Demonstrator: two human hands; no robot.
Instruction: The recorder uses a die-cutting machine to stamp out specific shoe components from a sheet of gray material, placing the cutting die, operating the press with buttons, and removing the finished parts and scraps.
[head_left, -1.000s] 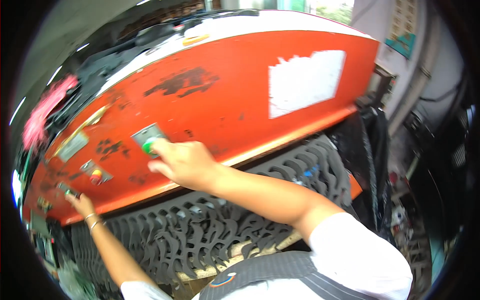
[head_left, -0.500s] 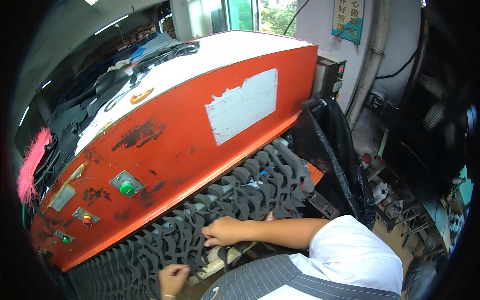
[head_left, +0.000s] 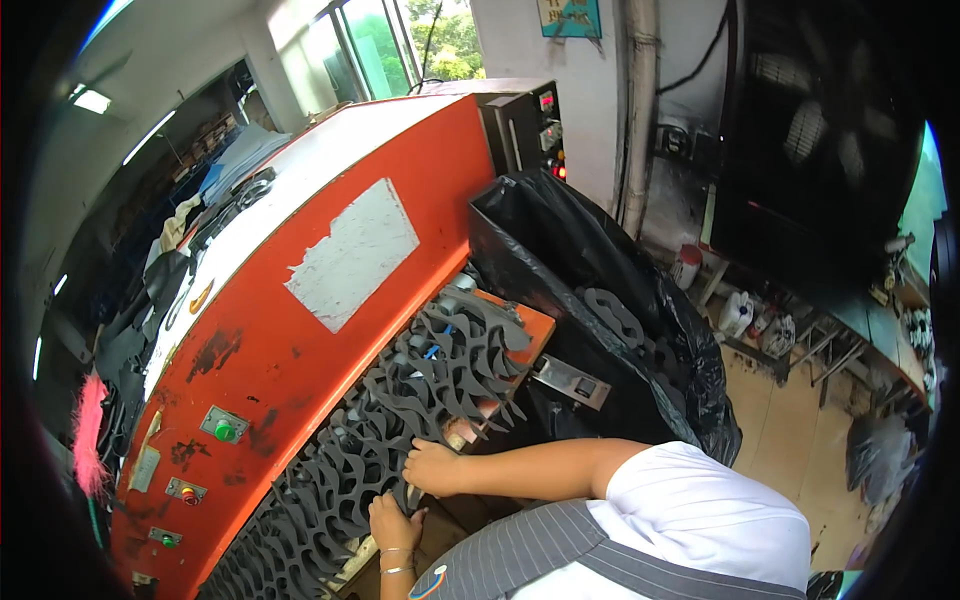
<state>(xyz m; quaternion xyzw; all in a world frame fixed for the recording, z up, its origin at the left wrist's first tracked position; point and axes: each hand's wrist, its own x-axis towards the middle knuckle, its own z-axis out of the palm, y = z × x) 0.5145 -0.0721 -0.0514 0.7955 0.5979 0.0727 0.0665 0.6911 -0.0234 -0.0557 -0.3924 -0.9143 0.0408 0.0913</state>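
Dark grey curved foam pieces (head_left: 330, 480) stand packed in a long bank of rows along the front of a red-orange machine (head_left: 250, 330). My right hand (head_left: 433, 468) is closed at the near edge of the bank, its fingers curled around a foam piece. Just nearer and to its left, my left hand (head_left: 395, 522) grips the edge of the same bank, thumb out to the right. The two hands are close together with dark foam between them. Their fingertips are partly hidden among the pieces.
A big black plastic bag (head_left: 540, 230) with loose foam pieces (head_left: 615, 315) inside stands right of the machine. A grey metal box (head_left: 572, 382) sits at the bank's right end. Green buttons (head_left: 226, 431) and a red knob (head_left: 189, 495) are on the machine's front. A large dark fan (head_left: 810, 130) stands at right.
The view has swung right, bringing the inside of the black bag into sight. My left hand has come up beside my right and now grips the foam; before, it was apart and lower left.
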